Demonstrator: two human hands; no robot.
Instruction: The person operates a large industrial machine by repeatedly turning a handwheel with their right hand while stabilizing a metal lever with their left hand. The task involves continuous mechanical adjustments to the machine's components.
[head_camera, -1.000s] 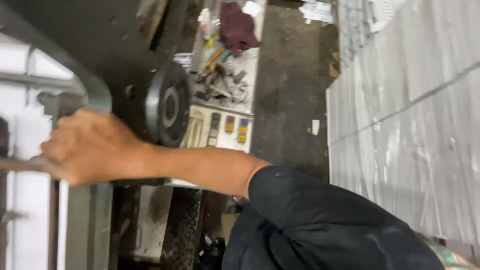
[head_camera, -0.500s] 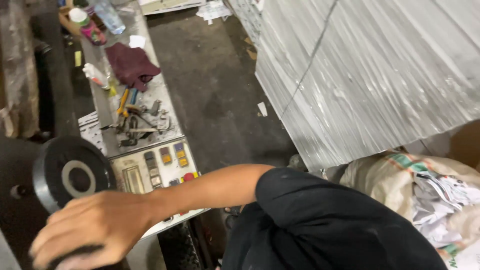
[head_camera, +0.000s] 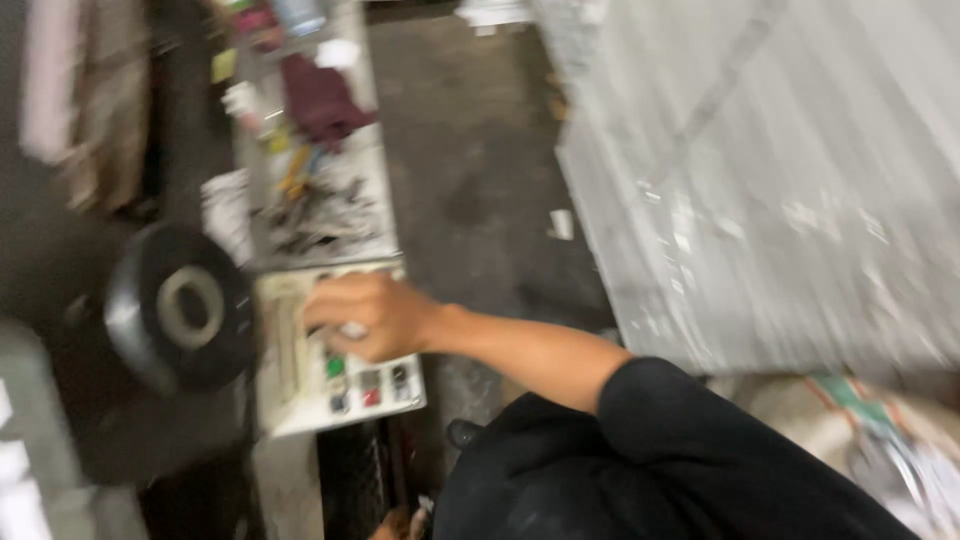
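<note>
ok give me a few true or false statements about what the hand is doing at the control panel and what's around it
1. A hand rests on the pale control panel. True.
2. The black wheel sits right of the panel. False: it sits left.
3. A dark red cloth lies on the tray beyond the panel. True.
4. The hand grips the black wheel. False: it is on the panel, apart from the wheel.
5. The sleeve is white. False: black.

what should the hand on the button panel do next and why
Probably settle one fingertip squarely on a single button before pressing. The left hand lies across the pale control panel, with green, red and dark buttons packed just below it. The picture is blurred, so which button it touches cannot be told.
</note>
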